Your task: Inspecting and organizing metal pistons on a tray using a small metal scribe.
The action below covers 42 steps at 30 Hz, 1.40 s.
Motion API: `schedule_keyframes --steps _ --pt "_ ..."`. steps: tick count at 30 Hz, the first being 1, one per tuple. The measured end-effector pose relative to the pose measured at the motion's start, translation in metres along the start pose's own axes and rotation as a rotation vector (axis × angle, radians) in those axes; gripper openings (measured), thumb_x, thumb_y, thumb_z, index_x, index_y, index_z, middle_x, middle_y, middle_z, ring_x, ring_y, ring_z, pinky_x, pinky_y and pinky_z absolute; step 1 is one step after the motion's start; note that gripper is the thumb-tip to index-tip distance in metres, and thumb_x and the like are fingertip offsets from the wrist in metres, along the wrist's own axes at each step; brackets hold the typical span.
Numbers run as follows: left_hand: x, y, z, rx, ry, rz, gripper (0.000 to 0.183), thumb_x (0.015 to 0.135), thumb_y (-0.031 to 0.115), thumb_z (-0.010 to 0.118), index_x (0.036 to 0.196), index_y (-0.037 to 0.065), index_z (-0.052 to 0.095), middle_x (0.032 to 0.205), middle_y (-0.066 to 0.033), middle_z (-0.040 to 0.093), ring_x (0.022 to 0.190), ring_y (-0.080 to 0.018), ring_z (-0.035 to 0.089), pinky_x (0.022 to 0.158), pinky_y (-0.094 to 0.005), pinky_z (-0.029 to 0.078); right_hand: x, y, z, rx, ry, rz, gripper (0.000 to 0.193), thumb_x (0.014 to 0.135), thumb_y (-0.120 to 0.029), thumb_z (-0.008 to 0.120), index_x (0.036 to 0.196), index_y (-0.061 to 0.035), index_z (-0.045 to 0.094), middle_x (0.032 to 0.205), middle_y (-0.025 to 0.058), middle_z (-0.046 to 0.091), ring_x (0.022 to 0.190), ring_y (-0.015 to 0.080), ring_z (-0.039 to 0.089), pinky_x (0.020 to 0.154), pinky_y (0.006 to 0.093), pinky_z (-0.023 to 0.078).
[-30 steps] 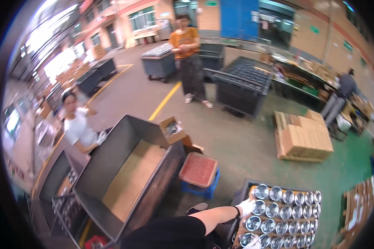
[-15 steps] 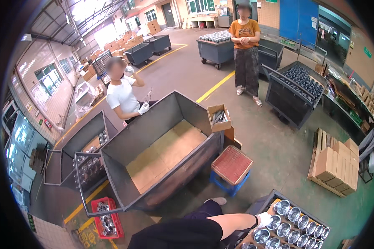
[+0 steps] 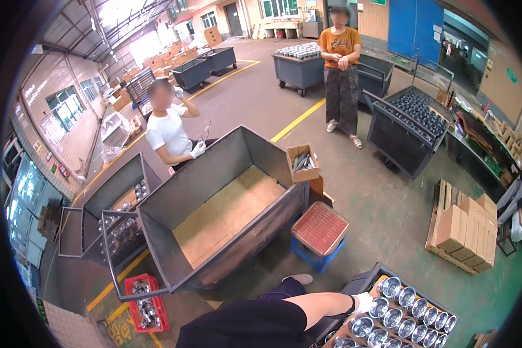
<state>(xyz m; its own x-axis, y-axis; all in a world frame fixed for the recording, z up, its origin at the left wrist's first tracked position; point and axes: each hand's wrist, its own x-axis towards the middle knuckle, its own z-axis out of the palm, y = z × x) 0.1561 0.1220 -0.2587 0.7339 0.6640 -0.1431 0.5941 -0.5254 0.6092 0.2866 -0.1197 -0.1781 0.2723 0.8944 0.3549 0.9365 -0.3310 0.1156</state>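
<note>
My left arm reaches to the lower right, and my left hand (image 3: pixel 363 303), in a white glove, is at the edge of a board of shiny metal cups (image 3: pixel 392 317). Its fingers appear closed against the side of the nearest metal cup (image 3: pixel 379 308), though the cup partly hides them. Several rows of these cups stand on the brown board, mouths up, inside a dark grey cart (image 3: pixel 379 270). My right hand is out of view.
A large grey cart (image 3: pixel 214 168) with a cardboard-lined floor stands ahead. Beside it are a stool (image 3: pixel 321 228), a box of metal parts (image 3: pixel 302 163) and a red crate (image 3: pixel 147 301). Two people (image 3: pixel 169 136) (image 3: pixel 339 69) stand beyond. Boxes (image 3: pixel 465 232) sit on a pallet at right.
The view has shifted slightly. My left hand remains at the same cup. The person in orange has moved their hands a little.
</note>
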Motion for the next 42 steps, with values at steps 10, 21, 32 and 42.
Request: schedule_keyframes --steps 10,21,32,42 --pt "-0.007 0.005 0.002 0.164 -0.044 0.085 0.026 0.093 0.020 0.062 0.115 0.008 0.066 0.113 -0.0209 0.068 0.096 -0.0359 0.069 0.082 -0.0478 0.056 -0.012 0.021 0.003 -0.036 -0.003 0.025 0.033 0.104 -0.031 0.060 0.127 -0.0089 0.068 0.118 0.0097 0.071 0.105 0.0291 0.067 0.089 0.0418 0.054" --pt "-0.039 -0.009 -0.082 0.316 0.019 0.413 0.041 0.091 0.012 0.058 0.131 0.008 0.065 0.135 -0.0141 0.064 0.124 -0.0373 0.058 0.103 -0.0499 0.048 0.054 -0.011 -0.033 0.730 0.017 0.468 0.022 0.099 -0.007 0.054 0.100 -0.0002 0.075 0.091 0.0149 0.074 0.081 0.0277 0.071 0.075 0.0404 0.055" --pt "-0.021 -0.055 -0.020 0.069 0.281 -0.093 0.037 0.091 0.016 0.060 0.125 0.002 0.065 0.132 -0.0236 0.064 0.122 -0.0418 0.062 0.104 -0.0476 0.052 0.042 0.013 -0.059 0.810 0.109 0.959 0.032 0.107 -0.014 0.053 0.103 0.0062 0.078 0.106 0.0159 0.079 0.098 0.0244 0.074 0.091 0.0352 0.055" --pt "0.043 -0.163 0.100 -0.644 0.380 -1.299 0.097 0.103 0.076 0.021 0.132 -0.006 0.065 0.124 -0.0208 0.072 0.115 -0.0407 0.066 0.101 -0.0422 0.050 0.042 0.006 -0.021 0.637 0.033 0.905 0.024 0.104 -0.011 0.058 0.099 0.0025 0.077 0.094 0.0126 0.078 0.090 0.0249 0.072 0.085 0.0355 0.055"
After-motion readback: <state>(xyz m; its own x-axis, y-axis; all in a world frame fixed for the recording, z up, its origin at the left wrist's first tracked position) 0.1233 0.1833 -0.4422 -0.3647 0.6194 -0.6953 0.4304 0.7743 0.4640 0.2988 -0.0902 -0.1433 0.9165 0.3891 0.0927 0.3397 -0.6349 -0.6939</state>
